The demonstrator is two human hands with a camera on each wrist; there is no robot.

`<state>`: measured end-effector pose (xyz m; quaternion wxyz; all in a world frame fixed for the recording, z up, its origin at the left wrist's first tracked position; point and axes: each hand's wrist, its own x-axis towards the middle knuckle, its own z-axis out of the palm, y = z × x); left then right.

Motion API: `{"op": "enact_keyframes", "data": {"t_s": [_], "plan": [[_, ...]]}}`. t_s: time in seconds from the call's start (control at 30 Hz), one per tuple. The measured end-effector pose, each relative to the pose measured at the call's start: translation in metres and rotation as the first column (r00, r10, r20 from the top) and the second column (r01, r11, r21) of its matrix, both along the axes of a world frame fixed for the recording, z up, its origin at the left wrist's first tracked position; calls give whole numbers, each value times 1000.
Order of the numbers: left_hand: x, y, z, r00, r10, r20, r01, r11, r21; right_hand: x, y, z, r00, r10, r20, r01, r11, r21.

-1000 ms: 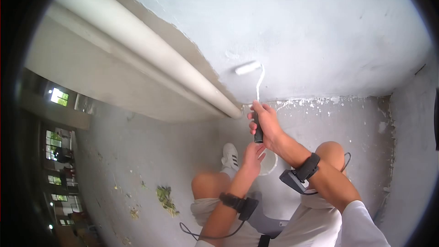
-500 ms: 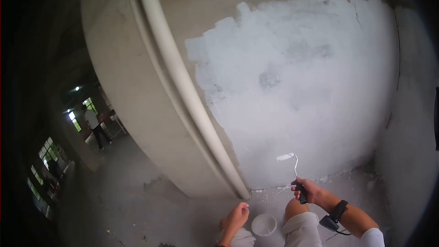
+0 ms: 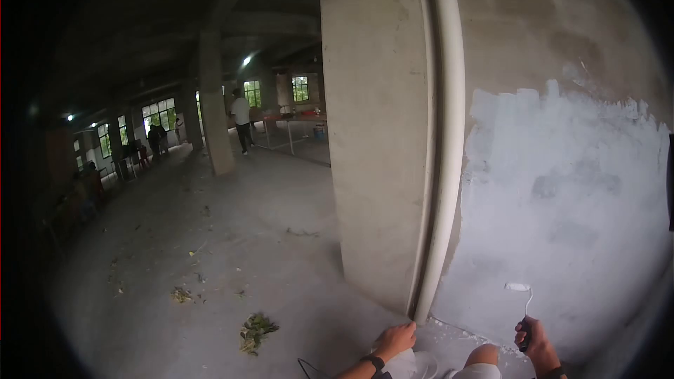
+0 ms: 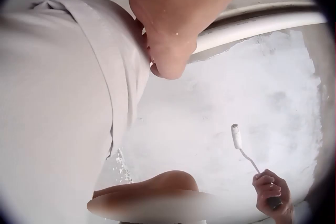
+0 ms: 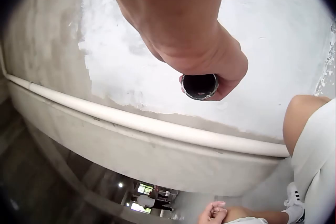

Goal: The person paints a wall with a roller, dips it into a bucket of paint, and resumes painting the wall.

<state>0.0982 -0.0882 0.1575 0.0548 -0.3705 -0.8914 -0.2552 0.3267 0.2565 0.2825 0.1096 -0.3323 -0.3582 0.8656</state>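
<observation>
Your right hand (image 3: 537,340) has open wall (image 3: 576,189) above the roller (image 3: 518,286); the pipe (image 3: 444,168) blocks leftward passes, knee (image 3: 483,359) below

No text, label, brand, number or sign can be read anywhere.

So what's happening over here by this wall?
A person crouches by a concrete wall, partly covered in pale paint. Their right hand grips a small paint roller low near the painted patch. Their left hand rests by the knee, holding nothing. A white pipe runs up the wall beside the patch.
</observation>
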Motion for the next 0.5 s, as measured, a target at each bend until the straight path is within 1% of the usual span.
{"op": "enact_keyframes", "data": {"t_s": [0.03, 0.07, 0.1, 0.13, 0.2, 0.23, 0.27, 0.3, 0.37, 0.43, 0.5], "plan": [[3, 2, 3, 1000, 23, 14, -22, 998, -55, -3, 4, 5, 1000, -12, -19, 12, 999, -32], [6, 2, 5, 999, 42, -6, -42, 999, -7, -7, 14, 7, 999, 5, -47, -8, 999, -47], [7, -2, 6, 999, 49, -21, -48, 998, 37, -12, 17, 20, 998, -6, -58, 6, 1000, -3], [7, -4, 7, 998, 43, -38, -40, 996, 79, -18, 19, 39, 999, -22, -37, 23, 999, 30], [9, -1, 5, 989, 83, -126, -78, 996, 46, -27, 25, 80, 996, -35, -83, 41, 997, 61], [8, 0, 2, 982, 81, -168, -71, 995, 68, -32, 32, 100, 996, -1, -93, 9, 997, 76], [7, -1, -5, 974, 86, -208, -68, 994, 89, -37, 35, 120, 996, 25, -83, -13, 990, 143], [7, -2, -9, 964, 99, -248, -73, 991, 113, -40, 27, 146, 999, -11, -51, 23, 969, 245], [11, -3, -2, 965, 102, -242, -69, 988, 139, -48, 24, 185, 999, -41, -35, 52, 894, 445], [13, -3, 3, 962, 109, -252, -77, 988, 132, -53, 12, 223, 994, -108, 22, 62, 717, 694], [9, -7, 1, 953, 116, -280, -94, 992, 89, -62, 14, 246, 981, -184, 62, 48, 537, 842]]}}
